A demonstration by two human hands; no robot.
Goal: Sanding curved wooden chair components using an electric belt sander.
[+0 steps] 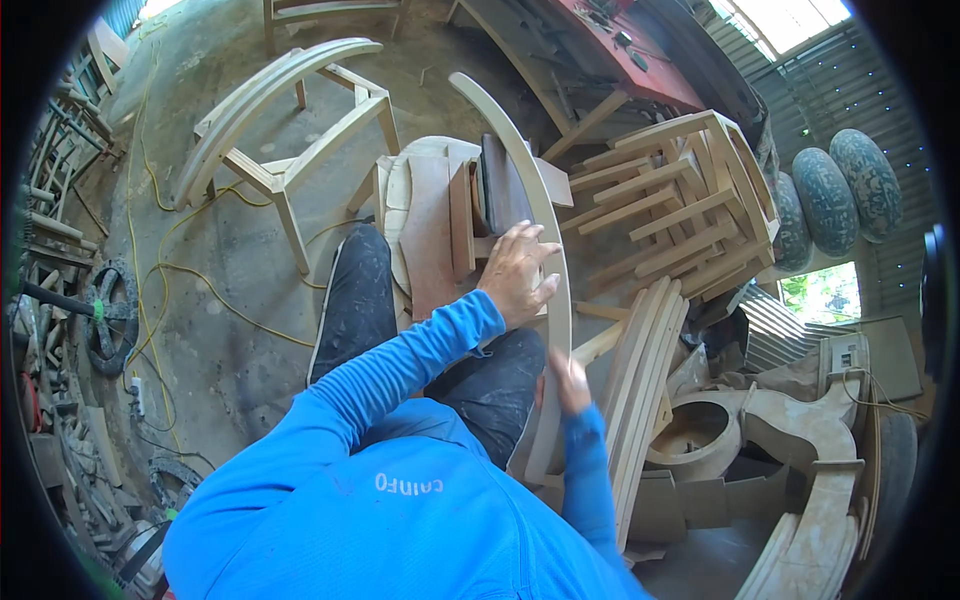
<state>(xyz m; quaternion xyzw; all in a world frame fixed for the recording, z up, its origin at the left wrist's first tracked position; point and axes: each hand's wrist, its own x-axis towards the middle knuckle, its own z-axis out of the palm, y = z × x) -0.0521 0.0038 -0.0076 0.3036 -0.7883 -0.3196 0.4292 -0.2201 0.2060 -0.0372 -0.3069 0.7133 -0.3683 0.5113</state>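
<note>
A long, curved strip of pale wood (530, 165) runs upright past my lap, its far tip bending left. My left hand (518, 272) grips it near the middle, fingers and thumb against its face. Lower down, my right hand (572, 385) is wrapped round the same strip; it is slightly blurred, and the wood hides part of its fingers. Beyond my left hand stands a wooden work stand with an upright board (462, 220) and a dark-faced panel (505, 185). The strip passes along the right side of this panel.
A wooden chair frame (300, 165) stands at the far left, a curved piece across it. On the right are a slatted wooden frame (680, 205), stacked curved strips (645, 390) and large cut wooden parts (810, 430). Yellow cord (235, 315) trails over the floor.
</note>
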